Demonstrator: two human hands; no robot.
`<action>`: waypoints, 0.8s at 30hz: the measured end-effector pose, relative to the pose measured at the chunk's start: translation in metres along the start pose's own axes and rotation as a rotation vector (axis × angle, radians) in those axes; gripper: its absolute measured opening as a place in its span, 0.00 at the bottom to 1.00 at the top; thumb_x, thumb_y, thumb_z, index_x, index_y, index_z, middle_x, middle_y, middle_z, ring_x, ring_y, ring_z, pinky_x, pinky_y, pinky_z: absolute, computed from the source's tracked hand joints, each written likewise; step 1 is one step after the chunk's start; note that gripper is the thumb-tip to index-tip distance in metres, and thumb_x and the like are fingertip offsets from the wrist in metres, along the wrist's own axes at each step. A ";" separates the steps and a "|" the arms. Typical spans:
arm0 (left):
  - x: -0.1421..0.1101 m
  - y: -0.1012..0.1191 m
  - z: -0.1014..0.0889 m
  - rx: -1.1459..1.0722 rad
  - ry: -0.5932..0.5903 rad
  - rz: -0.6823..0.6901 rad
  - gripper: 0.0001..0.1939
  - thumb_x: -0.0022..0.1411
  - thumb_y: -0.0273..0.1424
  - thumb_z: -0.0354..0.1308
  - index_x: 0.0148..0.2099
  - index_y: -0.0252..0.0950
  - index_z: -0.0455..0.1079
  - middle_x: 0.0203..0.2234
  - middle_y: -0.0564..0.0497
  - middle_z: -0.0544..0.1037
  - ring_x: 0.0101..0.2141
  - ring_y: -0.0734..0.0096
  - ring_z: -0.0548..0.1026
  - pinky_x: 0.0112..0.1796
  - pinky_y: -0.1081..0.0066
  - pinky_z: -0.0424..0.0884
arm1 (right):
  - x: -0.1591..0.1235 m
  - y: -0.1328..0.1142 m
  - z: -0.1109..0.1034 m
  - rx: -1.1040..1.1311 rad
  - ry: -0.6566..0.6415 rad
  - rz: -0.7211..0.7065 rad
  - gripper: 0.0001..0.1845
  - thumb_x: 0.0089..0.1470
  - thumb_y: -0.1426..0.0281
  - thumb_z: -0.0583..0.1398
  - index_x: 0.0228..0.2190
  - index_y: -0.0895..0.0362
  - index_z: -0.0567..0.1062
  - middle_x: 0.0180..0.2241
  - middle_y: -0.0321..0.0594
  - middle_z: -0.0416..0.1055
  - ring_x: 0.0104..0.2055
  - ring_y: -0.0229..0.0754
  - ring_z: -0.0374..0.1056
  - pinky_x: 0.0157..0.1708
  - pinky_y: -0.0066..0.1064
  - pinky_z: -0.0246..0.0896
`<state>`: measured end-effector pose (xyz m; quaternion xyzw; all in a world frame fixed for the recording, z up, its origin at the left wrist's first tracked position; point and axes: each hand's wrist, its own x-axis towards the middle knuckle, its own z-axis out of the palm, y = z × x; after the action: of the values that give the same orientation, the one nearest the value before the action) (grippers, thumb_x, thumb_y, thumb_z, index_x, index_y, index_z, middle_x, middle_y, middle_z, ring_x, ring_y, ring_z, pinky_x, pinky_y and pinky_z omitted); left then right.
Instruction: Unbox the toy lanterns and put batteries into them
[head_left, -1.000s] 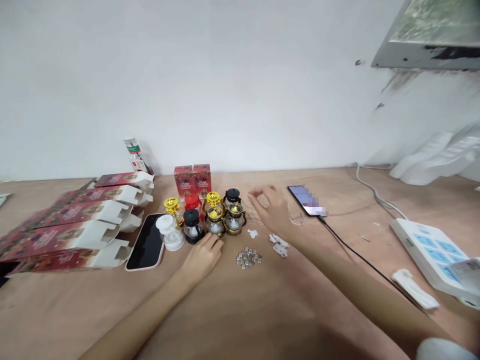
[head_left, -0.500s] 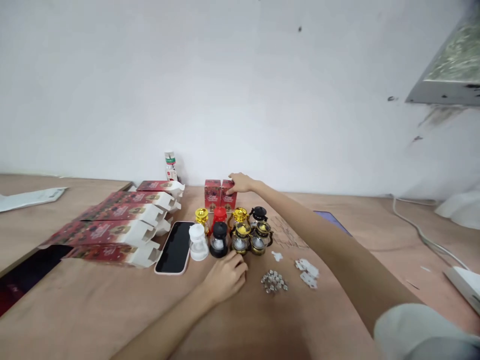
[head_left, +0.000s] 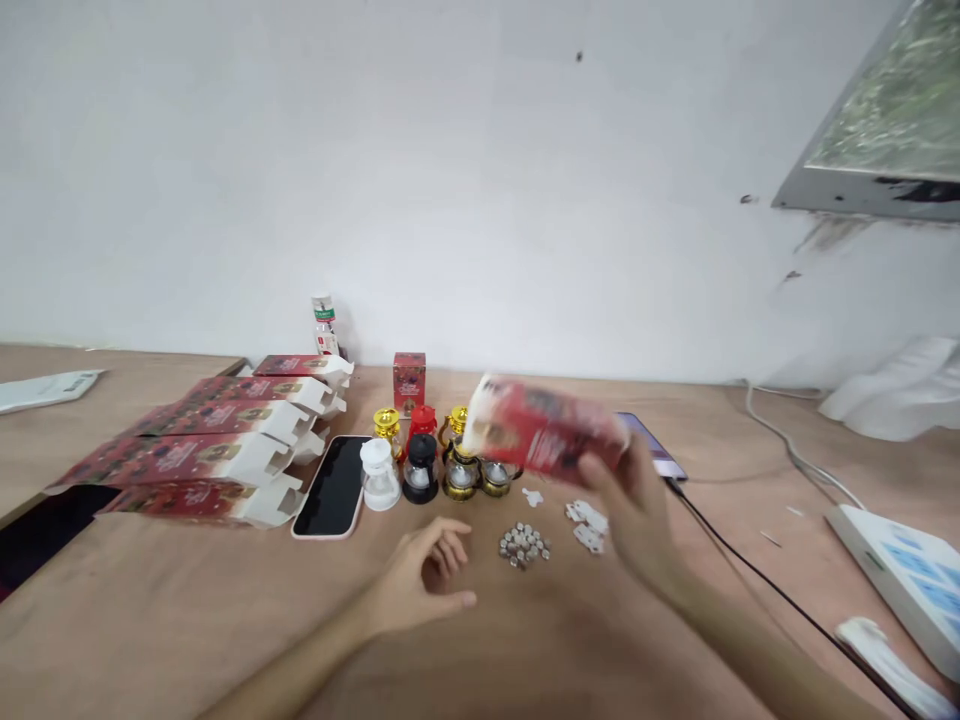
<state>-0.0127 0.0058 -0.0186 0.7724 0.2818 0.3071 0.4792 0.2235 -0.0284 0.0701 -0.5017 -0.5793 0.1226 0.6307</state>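
Note:
My right hand (head_left: 636, 515) grips a red printed box (head_left: 544, 430) by its right end. The box is tilted on its side in the air, blurred by motion, and hides part of the lanterns behind it. My left hand (head_left: 420, 580) hovers above the table with thumb and fingers apart, holding nothing. Just beyond it stand several mini lanterns, among them a white lantern (head_left: 380, 476), a black lantern (head_left: 420, 470), a red lantern (head_left: 421, 420) and a gold lantern (head_left: 387, 425). Behind these, one red box (head_left: 409, 384) stands upright.
Flattened red cartons (head_left: 225, 455) lie at left beside a phone (head_left: 331, 488). Small silver discs (head_left: 523, 545) and white plastic pieces (head_left: 587, 526) lie in front of the lanterns. A second phone (head_left: 656, 448) with a black cable (head_left: 757, 565) lies right; a bottle (head_left: 325, 325) stands behind.
My right hand has lifted one of the two upright red boxes and brought it nearer, tipped on its side. My left hand has drawn back from the lanterns and its fingers have spread.

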 end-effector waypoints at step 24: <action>-0.016 0.005 0.006 -0.871 0.064 -0.292 0.29 0.47 0.50 0.60 0.49 0.39 0.71 0.45 0.47 0.77 0.55 0.52 0.66 0.59 0.54 0.51 | -0.085 0.047 0.042 -0.055 -0.121 -0.190 0.18 0.63 0.70 0.45 0.52 0.44 0.63 0.50 0.43 0.64 0.53 0.44 0.64 0.48 0.39 0.64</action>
<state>-0.0182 -0.0110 -0.0192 0.4414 0.2471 0.3499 0.7884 0.1820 -0.0482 -0.0251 -0.4534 -0.6642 0.0766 0.5894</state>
